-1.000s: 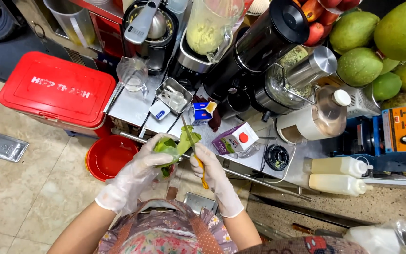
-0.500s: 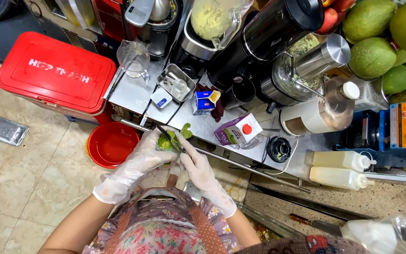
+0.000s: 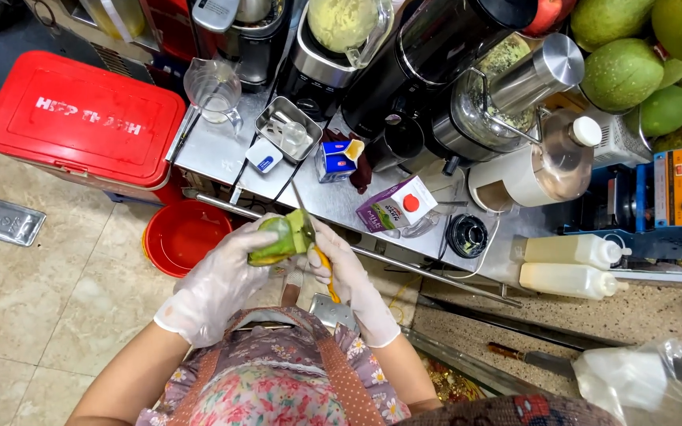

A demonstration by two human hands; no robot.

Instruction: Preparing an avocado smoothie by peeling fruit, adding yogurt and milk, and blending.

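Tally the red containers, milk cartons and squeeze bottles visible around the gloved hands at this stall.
Red containers: 2, the cooler box and the bucket.
Milk cartons: 2, one blue, one purple.
White squeeze bottles: 2, upper and lower.
Total: 6.

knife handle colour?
Yellow. The knife handle shows under the gloved right hand in the head view, blade against the green fruit.
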